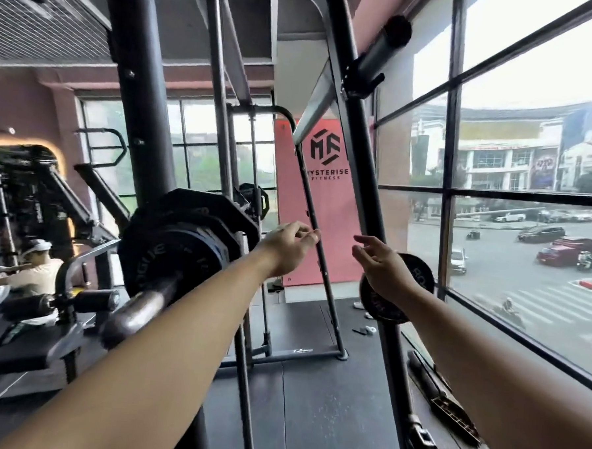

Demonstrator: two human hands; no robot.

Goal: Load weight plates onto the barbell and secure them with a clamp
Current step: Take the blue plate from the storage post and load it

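The barbell sleeve [135, 310] points toward me at lower left, bare steel at its end. Several black plates [184, 239] sit stacked on it further in, a large one behind smaller ones. My left hand [288, 249] reaches forward to the right of those plates, fingers loosely curled and holding nothing. My right hand [380, 266] is stretched out with fingers apart, just in front of a small black plate [419, 275] that hangs on the rack upright's peg. Whether the hand touches that plate I cannot tell. No clamp is visible.
The rack's black uprights [362, 179] stand between my arms and a large window [529, 202] on the right. A storage peg [382, 53] sticks out overhead. A bench [17, 350] and a seated person [38, 269] are at left. Small items [364, 329] lie on the dark floor.
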